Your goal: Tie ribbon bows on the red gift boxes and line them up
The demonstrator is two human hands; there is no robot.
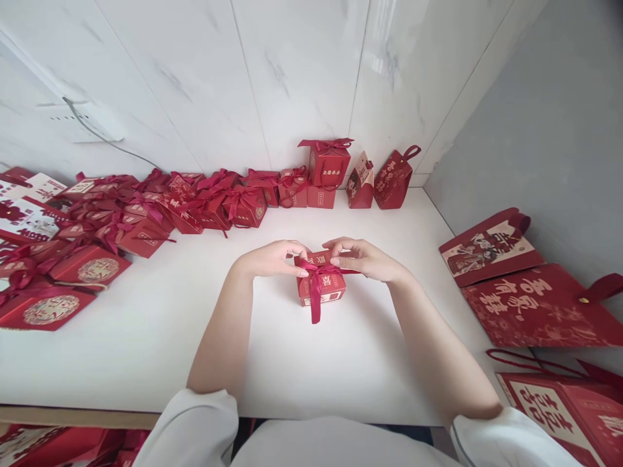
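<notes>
A small red gift box (325, 290) with gold characters stands in the middle of the white table (146, 337). A dark red ribbon (316, 288) crosses its top and hangs down its front. My left hand (272, 258) pinches the ribbon at the box's top left edge. My right hand (363, 257) pinches the ribbon at the top right. Both hands have their fingers closed on the ribbon above the box.
Several ribbon-tied red boxes (195, 201) line the back wall and pile up at the left (73, 259). Two stacked boxes (327, 170) and two red bags (389, 178) stand at the back. Flat red paper bags (535, 305) lie at the right by the grey wall.
</notes>
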